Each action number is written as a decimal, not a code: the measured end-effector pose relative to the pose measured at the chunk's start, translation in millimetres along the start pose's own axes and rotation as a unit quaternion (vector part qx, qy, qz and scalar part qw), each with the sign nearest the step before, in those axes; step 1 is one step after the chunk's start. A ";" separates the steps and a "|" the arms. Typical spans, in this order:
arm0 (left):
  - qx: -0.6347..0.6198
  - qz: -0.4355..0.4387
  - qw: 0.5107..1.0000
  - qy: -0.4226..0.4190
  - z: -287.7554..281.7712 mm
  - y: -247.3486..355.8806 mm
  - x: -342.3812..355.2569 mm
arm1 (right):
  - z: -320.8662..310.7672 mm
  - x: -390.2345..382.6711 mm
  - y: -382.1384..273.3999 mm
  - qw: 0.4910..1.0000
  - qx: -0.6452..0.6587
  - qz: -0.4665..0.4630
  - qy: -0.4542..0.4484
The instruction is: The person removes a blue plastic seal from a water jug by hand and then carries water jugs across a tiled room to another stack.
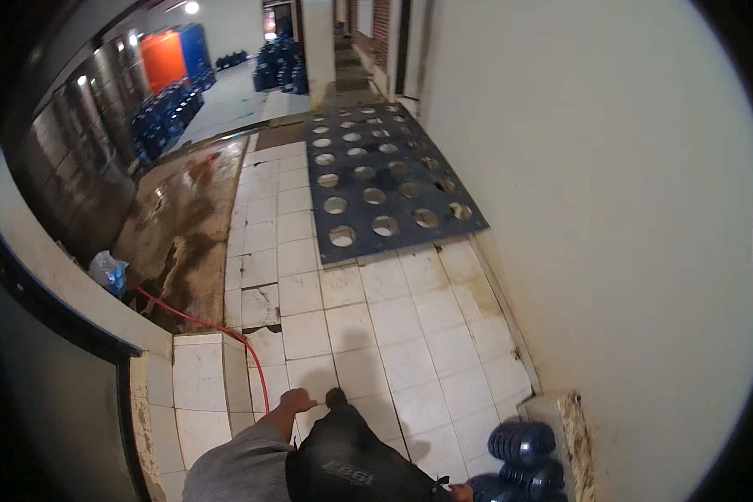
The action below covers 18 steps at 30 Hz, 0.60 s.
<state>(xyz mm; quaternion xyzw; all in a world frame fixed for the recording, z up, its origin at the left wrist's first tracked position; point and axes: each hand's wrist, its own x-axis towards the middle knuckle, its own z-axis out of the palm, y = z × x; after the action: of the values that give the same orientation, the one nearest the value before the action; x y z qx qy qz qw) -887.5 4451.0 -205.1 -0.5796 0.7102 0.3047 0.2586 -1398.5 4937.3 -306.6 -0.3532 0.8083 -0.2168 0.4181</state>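
My left hand [299, 400] hangs over the white tiled floor [402, 326] beside my dark clothing, holding nothing, with loosely apart fingers. A red hose [209, 322] runs along the floor just left of it. My right hand [460, 494] is mostly cut off at the lower edge, beside dark blue water jugs [519, 439] stacked low against the right wall; its fingers are too hidden to read.
A dark board with round holes [368, 192] lies ahead. To the left are a wet brown floor strip [167, 209], a clear plastic bundle [109, 269], steel tanks [54, 142], an orange tank [163, 58] and many blue jugs [163, 117]. A pillar [318, 50] stands beyond the board.
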 end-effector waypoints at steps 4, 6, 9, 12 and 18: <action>-0.063 -0.030 0.996 -0.051 -57.2 -91.3 6.7 | 18.3 102.2 -133.0 0.993 -0.015 0.109 -0.047; -0.100 -0.019 0.995 -0.010 -75.4 -139.6 31.5 | 29.2 157.4 -201.1 0.993 -0.052 0.090 -0.063; -0.187 -0.035 0.982 0.013 -128.5 -181.1 38.2 | 39.6 230.4 -277.0 0.991 -0.087 0.063 -0.074; -0.213 -0.039 0.976 0.030 -122.2 -245.2 79.3 | 53.7 328.5 -340.2 0.992 -0.089 0.028 -0.090; -0.259 -0.087 0.961 -0.037 -162.5 -315.5 156.5 | 120.0 509.5 -603.6 0.974 0.122 0.116 -0.153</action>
<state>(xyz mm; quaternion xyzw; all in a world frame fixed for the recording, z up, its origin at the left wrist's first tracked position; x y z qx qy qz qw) -610.7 4182.9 -249.3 -0.6748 0.5438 0.4753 0.1514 -1268.0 4151.1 -249.9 -0.2326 0.7375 -0.2070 0.5993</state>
